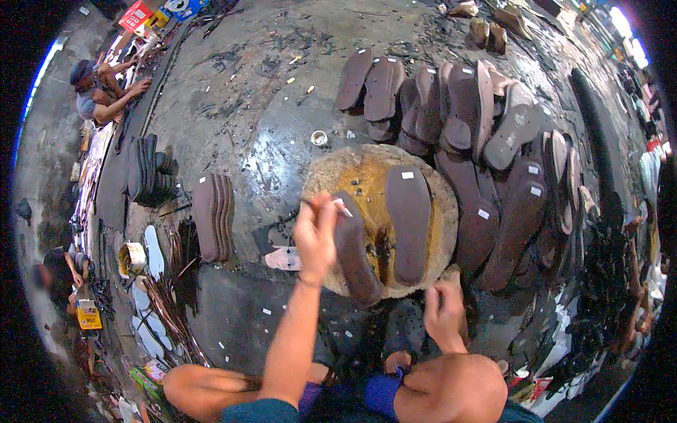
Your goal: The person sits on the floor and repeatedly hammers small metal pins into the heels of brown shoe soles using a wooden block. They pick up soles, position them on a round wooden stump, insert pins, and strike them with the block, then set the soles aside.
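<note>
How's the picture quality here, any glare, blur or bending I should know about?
Head view: strong fisheye bending, black corners; glare on the wet-looking floor beside the round block; blown-out light at the upper right; the left hand looks slightly motion-blurred, the right hand sharper; the rim goes soft.

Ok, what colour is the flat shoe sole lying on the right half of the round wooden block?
Dark brown flat shoe sole, with a small white sticker near its top; head view shows it best.
</note>
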The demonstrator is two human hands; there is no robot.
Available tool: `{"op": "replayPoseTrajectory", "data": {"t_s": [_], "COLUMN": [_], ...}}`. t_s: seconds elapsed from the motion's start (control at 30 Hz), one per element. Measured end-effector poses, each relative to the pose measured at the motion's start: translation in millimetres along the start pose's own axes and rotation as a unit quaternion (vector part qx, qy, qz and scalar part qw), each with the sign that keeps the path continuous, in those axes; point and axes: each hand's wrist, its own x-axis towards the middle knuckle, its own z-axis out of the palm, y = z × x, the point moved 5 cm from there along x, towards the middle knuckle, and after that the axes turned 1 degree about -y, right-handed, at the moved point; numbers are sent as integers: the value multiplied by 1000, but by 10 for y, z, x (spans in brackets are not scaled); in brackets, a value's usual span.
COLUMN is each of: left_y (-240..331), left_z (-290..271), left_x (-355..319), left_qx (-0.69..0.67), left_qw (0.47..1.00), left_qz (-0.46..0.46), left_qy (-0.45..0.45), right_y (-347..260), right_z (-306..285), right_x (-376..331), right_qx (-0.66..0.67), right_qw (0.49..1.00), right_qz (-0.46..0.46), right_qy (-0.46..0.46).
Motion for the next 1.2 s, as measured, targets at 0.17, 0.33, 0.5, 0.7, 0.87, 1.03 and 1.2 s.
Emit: {"op": "replayPoseTrajectory", "data": {"t_s": [0.17, 0.33, 0.5, 0.7, 0.87, 1.03, 1.2], "left_y": [-80, -692, -699, -256, -538, -618, -591], "left_z": [-395, -302, -581, -403, -403, -346, -312], "left_x": [1646, 2270, 2256, 955, 170, 113, 96], "left_qx": [240, 458, 339, -48, -150, 7, 11], "left_qw": [951, 863, 922, 995, 985, 996, 998], "left_qz": [177, 207, 156, 11, -60, -41, -31], "left_qy": [84, 49, 102, 90, 58, 76, 61], "right_y": [1106, 1349, 1250, 691, 412, -191, -418], "right_z": [-525, -530, -690, -795, -219, 94, 164], "right_x": [-1337, -1673, -1799, -1465, -562, -73, 159], "right_qx": [-214, -254, -93, 277, 297, 390, 369], "right_qw": [935, 861, 882, 884, 900, 895, 907], "right_qz": [258, 382, 415, 362, 303, 161, 133], "right_qy": [-111, -217, -203, -102, -101, -143, -153]}}
